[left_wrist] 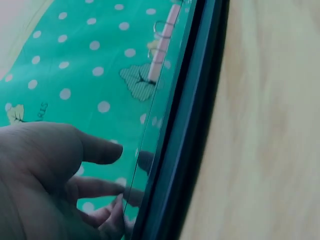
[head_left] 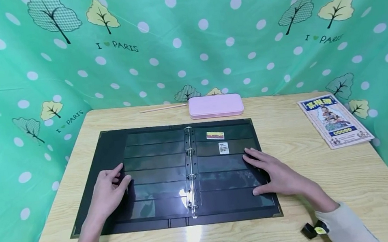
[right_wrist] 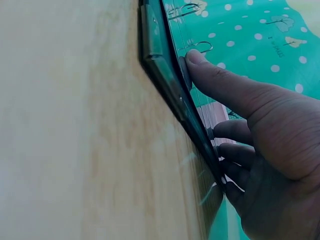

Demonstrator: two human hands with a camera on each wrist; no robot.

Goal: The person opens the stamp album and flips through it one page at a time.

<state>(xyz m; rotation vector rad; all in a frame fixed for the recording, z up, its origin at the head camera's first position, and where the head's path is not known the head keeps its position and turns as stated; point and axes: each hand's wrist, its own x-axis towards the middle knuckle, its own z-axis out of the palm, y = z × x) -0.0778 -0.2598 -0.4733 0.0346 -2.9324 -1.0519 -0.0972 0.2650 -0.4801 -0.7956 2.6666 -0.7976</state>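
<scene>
A black ring-bound stamp album (head_left: 164, 224) lies spread flat, with clear strip pockets on both pages. On the right page are a red and yellow stamp (head_left: 215, 135) and, below it, a grey and white stamp (head_left: 223, 148). My left hand (head_left: 105, 192) is at the outer edge of the left page, thumb and index finger apart and the other fingers bent under. My right hand (head_left: 278, 173) rests with spread fingers at the right page's outer edge, the thumb (right_wrist: 215, 75) low on the page. Neither hand grips anything.
A pink pencil case (head_left: 215, 106) stands behind the album, with a thin stick (head_left: 163, 108) to its left. At the right side of the wooden table (head_left: 290, 124) lies a printed booklet (head_left: 335, 120). A green dotted cloth (head_left: 184, 48) hangs behind and at both sides.
</scene>
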